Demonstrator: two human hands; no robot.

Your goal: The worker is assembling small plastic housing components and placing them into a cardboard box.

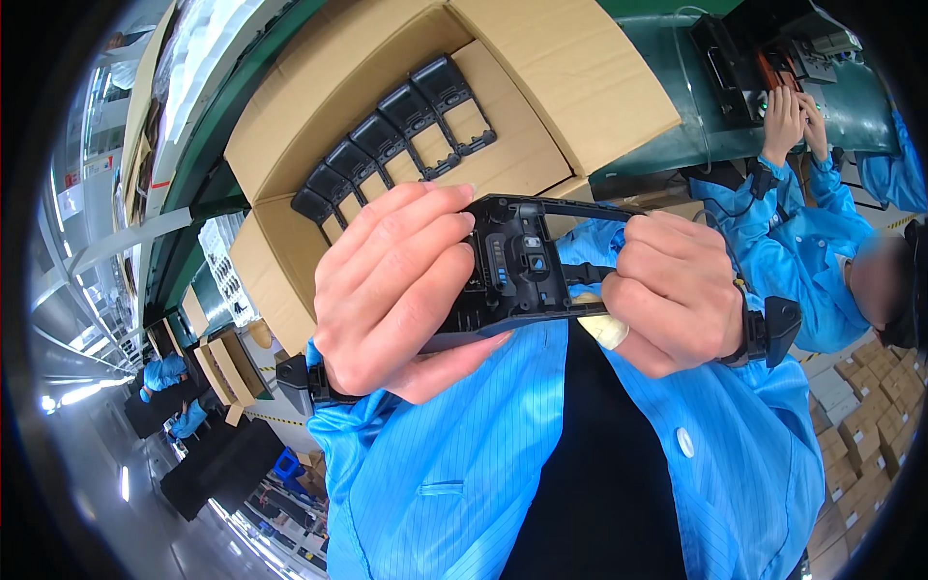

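Observation:
Between my two hands is a black plastic housing (pixel 522 253), held up in front of my chest with its ribbed inner side showing. My left hand (pixel 396 290) wraps round its wider end, the thumb underneath and the fingers over the top. At the narrower, open-frame end, my right hand (pixel 672 290) grips with curled fingers. Something pale yellow (pixel 604 331) shows at the right thumb; I cannot tell what it is. Beyond my hands, several similar black housings (pixel 406 111) lie in a row inside an open cardboard box (pixel 512 145).
The box's flap (pixel 570 77) juts out to the right over a green bench (pixel 657 58). At that bench a co-worker's hands (pixel 788 126) work beside a black device (pixel 725 68). Stacked cartons (pixel 875 416) stand on the floor at the lower right. A metal rail (pixel 126 242) runs along the left.

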